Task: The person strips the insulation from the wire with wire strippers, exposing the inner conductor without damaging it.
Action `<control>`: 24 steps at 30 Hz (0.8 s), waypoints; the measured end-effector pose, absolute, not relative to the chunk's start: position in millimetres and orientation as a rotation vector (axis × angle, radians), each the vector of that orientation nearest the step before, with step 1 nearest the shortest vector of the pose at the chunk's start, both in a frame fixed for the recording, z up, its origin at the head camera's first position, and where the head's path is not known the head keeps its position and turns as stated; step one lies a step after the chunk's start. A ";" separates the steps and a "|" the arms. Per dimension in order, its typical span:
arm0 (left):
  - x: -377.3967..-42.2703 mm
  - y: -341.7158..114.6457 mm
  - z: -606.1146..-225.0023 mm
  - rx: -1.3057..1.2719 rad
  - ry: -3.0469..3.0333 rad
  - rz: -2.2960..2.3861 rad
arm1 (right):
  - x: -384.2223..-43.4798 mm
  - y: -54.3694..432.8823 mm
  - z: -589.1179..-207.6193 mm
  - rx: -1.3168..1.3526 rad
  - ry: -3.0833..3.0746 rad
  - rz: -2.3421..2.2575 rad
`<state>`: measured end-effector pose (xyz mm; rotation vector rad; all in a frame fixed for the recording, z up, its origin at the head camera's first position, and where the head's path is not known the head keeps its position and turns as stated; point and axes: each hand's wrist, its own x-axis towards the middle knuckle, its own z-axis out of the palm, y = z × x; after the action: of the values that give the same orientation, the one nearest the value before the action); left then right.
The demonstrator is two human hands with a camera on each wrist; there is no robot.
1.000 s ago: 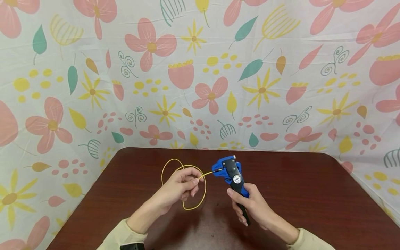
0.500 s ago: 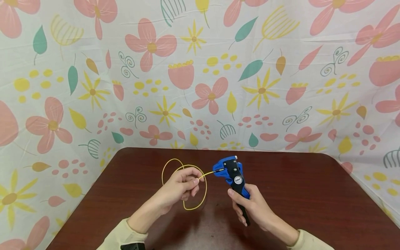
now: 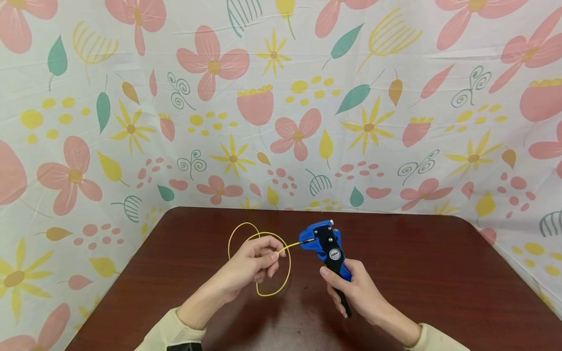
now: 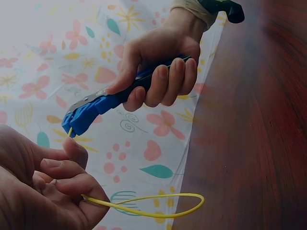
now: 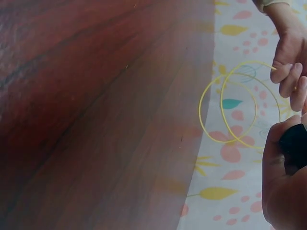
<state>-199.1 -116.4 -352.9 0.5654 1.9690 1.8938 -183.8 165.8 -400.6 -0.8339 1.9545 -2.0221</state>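
Note:
In the head view my left hand pinches a thin yellow wire between thumb and fingertips, a short way from its end. The rest of that wire hangs in loose loops around the hand. My right hand grips the handles of a blue and black wire stripper, its head up and turned toward the left hand. The wire's end sits in the slot of the stripper's blue head. From the left wrist, the wire enters the stripper's nose just beyond my left fingertips. Part of the handles is hidden in my right palm.
Both hands are held above a dark reddish-brown table. A white cloth printed with flowers and leaves hangs behind the table's far edge and along its sides. A black wrist strap shows at the left sleeve.
The stripper has shifted very slightly right and down, and a bit of yellow now shows inside its slot. My left hand keeps its pinch on the wire, nearly still.

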 end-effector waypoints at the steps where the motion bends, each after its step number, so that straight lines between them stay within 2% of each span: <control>1: -199.1 -116.7 -352.7 0.570 1.969 1.893 | -183.8 166.0 -400.4 -0.827 1.929 -2.027; 10: -195.3 -130.9 -354.5 0.556 2.053 1.893 | -187.7 182.9 -387.3 -0.741 1.830 -2.183; 24: -195.7 -130.4 -352.7 0.530 2.047 1.892 | -185.0 181.0 -400.5 -0.905 1.654 -2.017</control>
<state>-195.7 -130.4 -352.7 0.5300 2.0468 1.8922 -185.0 181.0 -400.5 -0.9055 1.6543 -2.0165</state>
